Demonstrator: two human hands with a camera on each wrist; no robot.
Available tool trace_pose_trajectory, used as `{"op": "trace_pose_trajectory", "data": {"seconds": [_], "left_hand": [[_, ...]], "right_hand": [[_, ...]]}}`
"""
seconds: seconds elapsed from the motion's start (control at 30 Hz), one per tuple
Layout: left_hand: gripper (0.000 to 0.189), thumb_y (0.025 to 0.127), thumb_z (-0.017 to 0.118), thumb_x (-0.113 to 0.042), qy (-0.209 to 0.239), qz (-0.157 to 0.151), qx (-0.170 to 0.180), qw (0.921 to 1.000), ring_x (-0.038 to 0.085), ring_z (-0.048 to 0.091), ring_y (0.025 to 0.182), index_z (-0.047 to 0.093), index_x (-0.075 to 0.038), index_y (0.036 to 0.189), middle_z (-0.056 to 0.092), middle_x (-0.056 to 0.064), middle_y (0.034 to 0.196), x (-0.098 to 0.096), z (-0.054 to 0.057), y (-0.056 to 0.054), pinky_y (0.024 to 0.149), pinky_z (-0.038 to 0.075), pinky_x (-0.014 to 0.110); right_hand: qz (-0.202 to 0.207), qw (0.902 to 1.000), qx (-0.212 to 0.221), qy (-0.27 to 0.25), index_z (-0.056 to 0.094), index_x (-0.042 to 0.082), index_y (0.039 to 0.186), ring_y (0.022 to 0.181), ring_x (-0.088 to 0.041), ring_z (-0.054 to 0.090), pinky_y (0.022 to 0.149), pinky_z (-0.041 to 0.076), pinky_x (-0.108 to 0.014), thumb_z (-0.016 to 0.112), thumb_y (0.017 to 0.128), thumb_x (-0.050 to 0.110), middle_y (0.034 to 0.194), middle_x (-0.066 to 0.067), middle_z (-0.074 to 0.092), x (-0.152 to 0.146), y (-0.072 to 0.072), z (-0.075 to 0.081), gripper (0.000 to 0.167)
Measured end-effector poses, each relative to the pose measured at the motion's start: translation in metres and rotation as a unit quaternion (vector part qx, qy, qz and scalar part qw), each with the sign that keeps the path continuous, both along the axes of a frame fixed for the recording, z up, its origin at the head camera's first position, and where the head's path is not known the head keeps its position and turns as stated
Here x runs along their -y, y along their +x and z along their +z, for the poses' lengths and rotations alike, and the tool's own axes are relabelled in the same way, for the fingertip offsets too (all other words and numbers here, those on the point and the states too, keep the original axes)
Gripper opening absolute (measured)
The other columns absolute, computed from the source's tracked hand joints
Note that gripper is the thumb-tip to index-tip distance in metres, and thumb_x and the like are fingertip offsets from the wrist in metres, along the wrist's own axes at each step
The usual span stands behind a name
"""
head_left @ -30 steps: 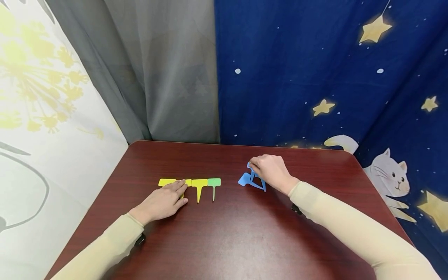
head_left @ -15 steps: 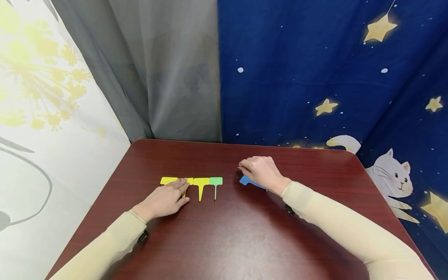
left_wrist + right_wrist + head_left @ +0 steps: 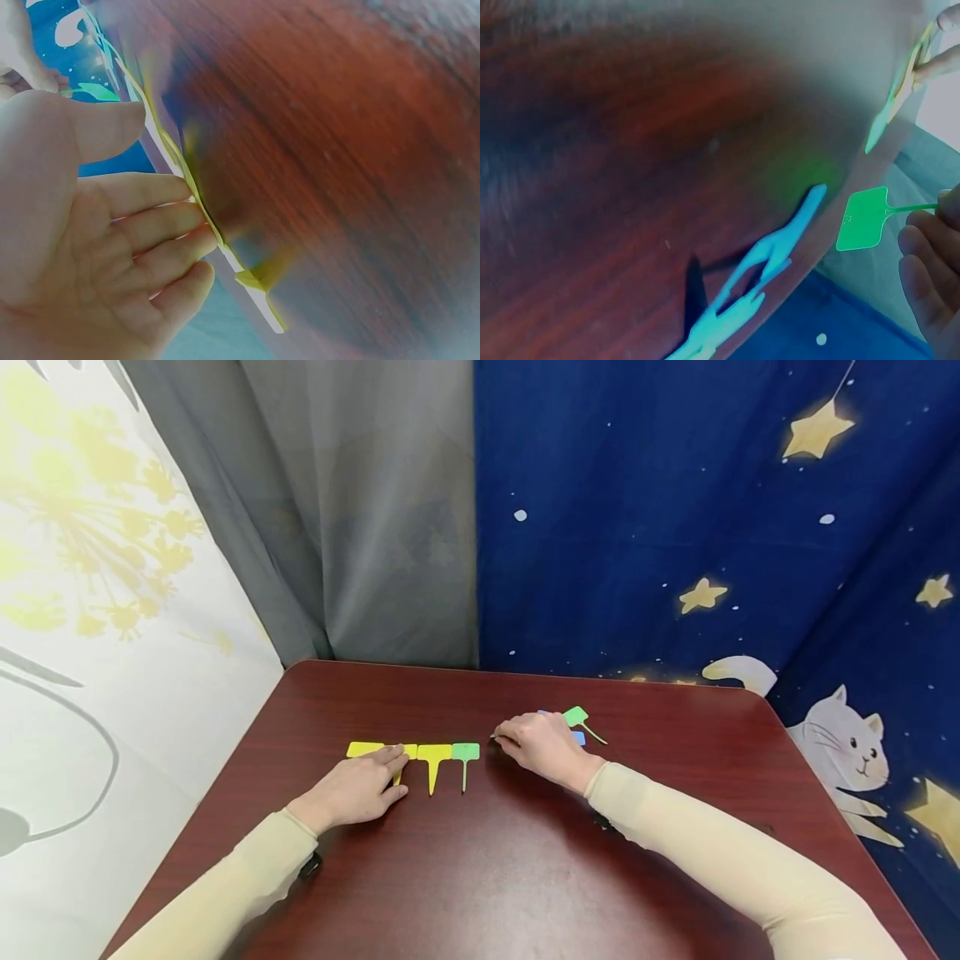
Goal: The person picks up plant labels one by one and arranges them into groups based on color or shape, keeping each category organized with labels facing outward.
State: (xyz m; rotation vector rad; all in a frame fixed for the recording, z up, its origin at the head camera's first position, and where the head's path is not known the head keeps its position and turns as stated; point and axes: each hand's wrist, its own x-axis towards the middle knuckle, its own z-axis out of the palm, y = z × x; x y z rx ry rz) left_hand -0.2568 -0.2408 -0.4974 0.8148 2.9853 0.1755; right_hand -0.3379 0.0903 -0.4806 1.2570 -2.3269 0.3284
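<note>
A row of yellow T-shaped plant labels (image 3: 435,752) lies head to head on the table, with a green plant label (image 3: 466,751) at its right end. My left hand (image 3: 356,789) rests on the row, fingers extended over one yellow label; in the left wrist view its fingertips touch the labels' edge. Just right of the row, my right hand (image 3: 543,747) pinches another green plant label (image 3: 864,219) by its thin stem, the head held off the table. Blue plant labels (image 3: 780,240) lie partly hidden beneath and behind that hand. Another green label (image 3: 576,717) lies beyond them.
The dark red-brown table (image 3: 480,877) has rounded far corners. A grey curtain (image 3: 397,527) and a blue star-patterned curtain (image 3: 622,527) hang behind it. A patterned white cloth (image 3: 112,735) hangs at the left.
My right hand has moved left and slightly down from the pile towards the row, bringing the pinched label along. Its move uncovers the other green label. My left hand stays on the row.
</note>
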Motion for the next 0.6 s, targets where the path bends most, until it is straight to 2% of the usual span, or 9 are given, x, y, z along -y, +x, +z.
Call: {"op": "trace_pose_trajectory", "data": {"seconds": [0.1,0.27,0.4,0.6], "left_hand": [[0.058,0.098,0.064,-0.035,-0.003,0.000,-0.003,1.0000,0.034,0.044,0.139,0.055,0.002,0.142,0.047,0.020,0.151,0.000,-0.002,0.000,0.105,0.044,0.050],[0.057,0.098,0.064,-0.035,-0.007,0.000,-0.011,0.9999,0.032,0.045,0.139,0.056,0.002,0.141,0.048,0.019,0.150,0.000,-0.003,-0.001,0.104,0.045,0.049],[0.059,0.098,0.064,-0.035,-0.008,-0.001,-0.011,0.9999,0.033,0.044,0.139,0.055,0.003,0.142,0.047,0.020,0.151,0.000,-0.004,0.000,0.105,0.045,0.049],[0.067,0.098,0.063,-0.039,-0.021,-0.005,0.000,0.9998,0.036,0.039,0.142,0.048,0.006,0.145,0.040,0.023,0.154,-0.001,-0.004,0.004,0.108,0.042,0.049]], "right_hand": [[0.003,0.9998,0.019,0.002,0.079,0.020,0.099,0.072,-0.004,0.068,0.053,0.052,-0.025,0.077,0.088,0.016,0.086,0.010,0.073,0.002,0.003,-0.006,0.012],[0.012,0.9983,0.056,0.004,0.076,0.018,0.098,0.064,0.000,0.062,0.050,0.046,-0.019,0.074,0.090,0.015,0.083,0.011,0.070,0.004,0.006,-0.014,0.010],[0.019,0.9975,0.067,0.016,0.073,0.020,0.096,0.061,0.002,0.056,0.051,0.044,-0.018,0.070,0.091,0.016,0.082,0.013,0.066,0.004,0.010,-0.018,0.007],[0.042,0.9948,0.088,0.030,0.077,0.021,0.099,0.064,0.000,0.059,0.049,0.044,-0.018,0.068,0.093,0.018,0.088,0.013,0.067,0.004,0.014,-0.025,0.011]]}}
